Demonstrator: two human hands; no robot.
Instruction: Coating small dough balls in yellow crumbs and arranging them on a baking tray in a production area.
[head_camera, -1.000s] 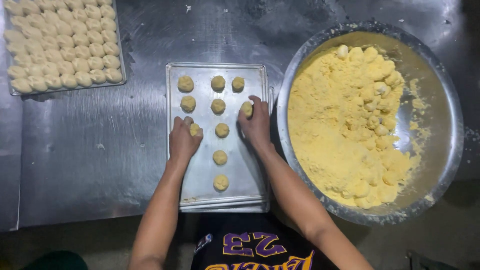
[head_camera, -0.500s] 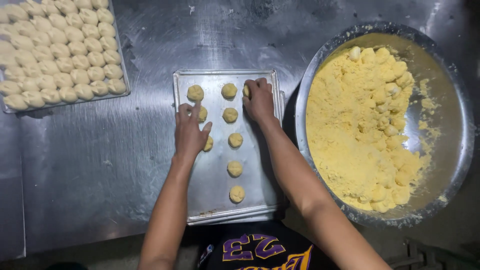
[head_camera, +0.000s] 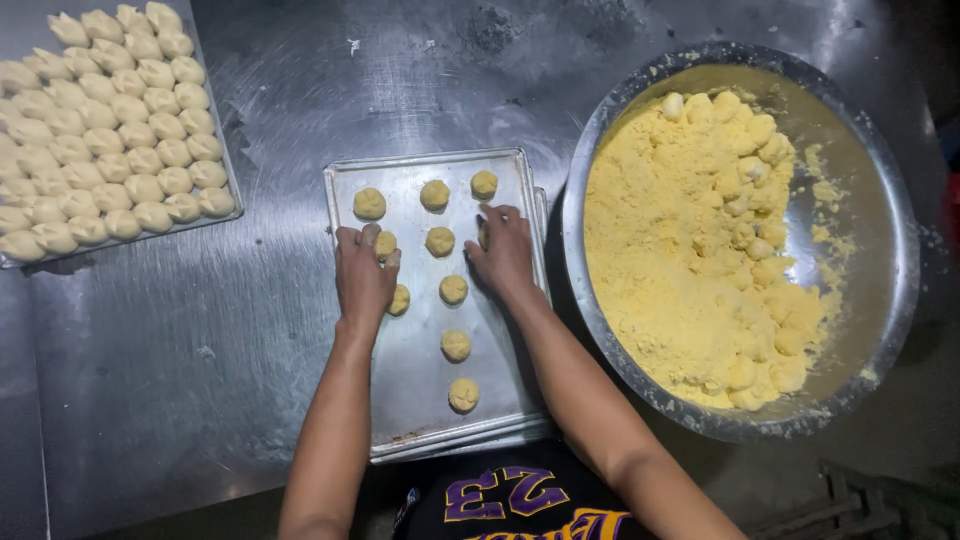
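On a steel table, two hands press dough balls onto a small tray.
The left hand lies flat over one ball; the right hand covers another, fingers together. Seven more balls sit in rows. To the right, a big metal bowl holds yellow crumbly dough. Far left, a second tray is packed with pale dough pieces.
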